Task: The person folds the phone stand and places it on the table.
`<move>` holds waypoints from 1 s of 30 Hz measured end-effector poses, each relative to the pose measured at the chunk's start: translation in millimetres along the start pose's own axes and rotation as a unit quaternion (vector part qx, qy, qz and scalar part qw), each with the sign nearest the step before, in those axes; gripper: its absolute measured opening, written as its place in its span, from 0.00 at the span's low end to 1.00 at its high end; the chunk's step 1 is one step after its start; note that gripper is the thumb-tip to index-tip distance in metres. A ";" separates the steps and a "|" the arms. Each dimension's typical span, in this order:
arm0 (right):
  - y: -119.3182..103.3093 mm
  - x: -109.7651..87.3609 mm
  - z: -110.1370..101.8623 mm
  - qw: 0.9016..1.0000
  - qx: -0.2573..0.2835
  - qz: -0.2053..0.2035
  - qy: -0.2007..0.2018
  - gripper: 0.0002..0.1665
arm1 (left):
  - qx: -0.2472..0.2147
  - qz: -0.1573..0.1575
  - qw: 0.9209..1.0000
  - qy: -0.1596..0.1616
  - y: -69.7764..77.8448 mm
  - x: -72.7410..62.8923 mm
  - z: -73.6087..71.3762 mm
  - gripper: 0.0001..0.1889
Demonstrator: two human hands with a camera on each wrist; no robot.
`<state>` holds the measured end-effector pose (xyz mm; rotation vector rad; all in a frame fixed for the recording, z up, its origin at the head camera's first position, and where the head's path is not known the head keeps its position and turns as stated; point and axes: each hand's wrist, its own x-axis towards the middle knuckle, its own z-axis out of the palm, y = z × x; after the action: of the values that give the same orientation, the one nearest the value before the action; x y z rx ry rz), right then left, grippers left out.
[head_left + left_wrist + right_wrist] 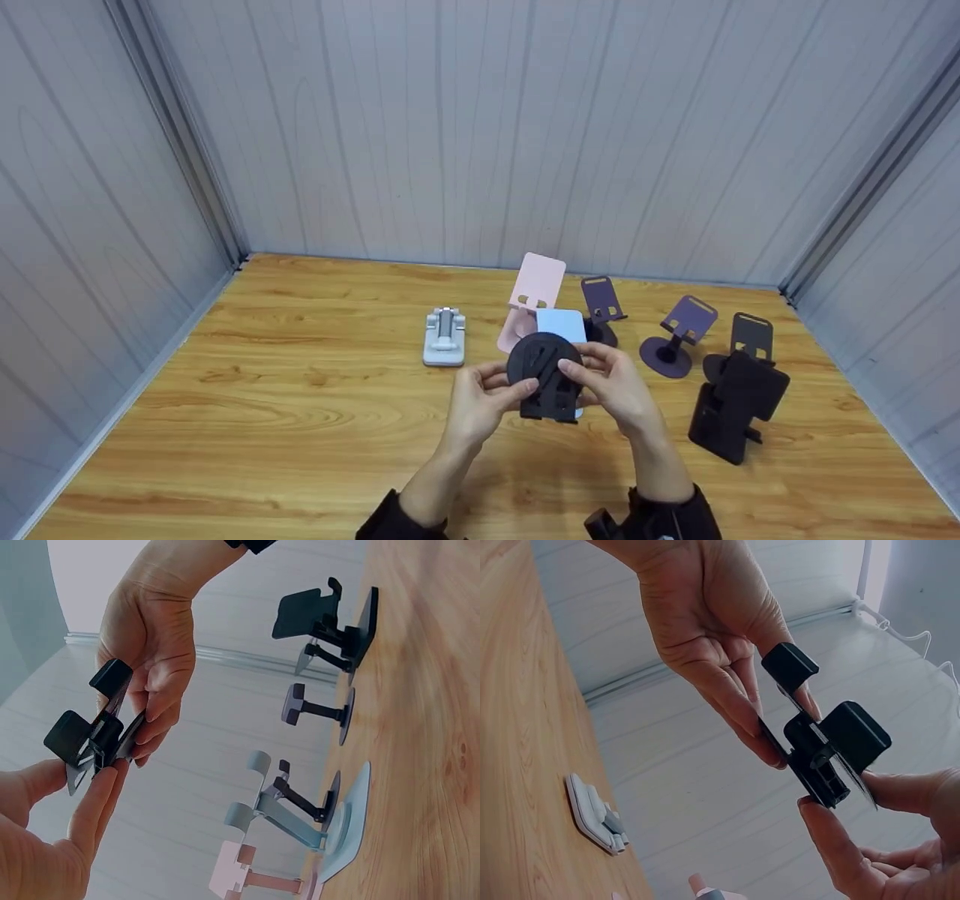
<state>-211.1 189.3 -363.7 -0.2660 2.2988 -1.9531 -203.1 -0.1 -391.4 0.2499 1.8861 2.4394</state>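
Left hand [474, 409] and right hand [621, 386] both pinch the mostly folded black phone stand [538, 351] between them, blue stand [561, 322] just beyond the grip, so probably best to hold evenly, clear of the black one's hinge [821, 759].

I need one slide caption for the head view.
Left hand and right hand hold a black stand above a table.
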 end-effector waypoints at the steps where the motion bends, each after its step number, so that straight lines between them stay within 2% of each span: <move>1: 0.4 0.1 0.2 1.000 -0.001 -0.001 0.001 0.29 | -0.001 0.000 1.000 0.000 0.0 -0.4 0.0 0.18; 9: 0.9 1.2 2.6 1.000 0.003 0.000 0.021 0.28 | 0.011 -0.009 1.000 0.008 0.1 -0.1 0.6 0.21; 14: 0.7 1.2 3.3 0.999 0.013 -0.001 0.035 0.27 | 0.029 -0.010 0.999 -0.007 1.5 0.5 0.6 0.23; 17: 0.7 1.4 3.4 0.999 0.021 0.002 0.043 0.27 | 0.054 -0.016 0.998 -0.015 3.3 0.1 -0.5 0.25; 19: 0.4 1.4 3.0 0.998 0.025 0.003 0.054 0.26 | 0.080 -0.016 0.997 -0.008 5.5 -0.7 -1.6 0.24; 22: 0.2 1.5 2.0 0.997 0.029 0.006 0.071 0.26 | 0.123 -0.004 0.992 0.019 9.1 -1.9 -3.4 0.21; 24: 0.3 1.6 1.5 0.997 0.030 0.007 0.077 0.26 | 0.134 0.012 0.990 0.030 10.9 -2.5 -4.6 0.17; 27: 0.8 2.4 2.0 0.997 0.031 0.009 0.077 0.26 | 0.135 0.029 0.990 0.025 12.3 -3.4 -5.7 0.13; 30: 1.8 4.1 4.2 0.997 0.032 0.006 0.070 0.25 | 0.133 0.028 0.991 0.008 11.8 -3.7 -5.8 0.13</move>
<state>-214.4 184.7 -366.0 -0.1110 2.3088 -2.0976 -199.7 -9.2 -381.8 0.2999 2.2402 2.2224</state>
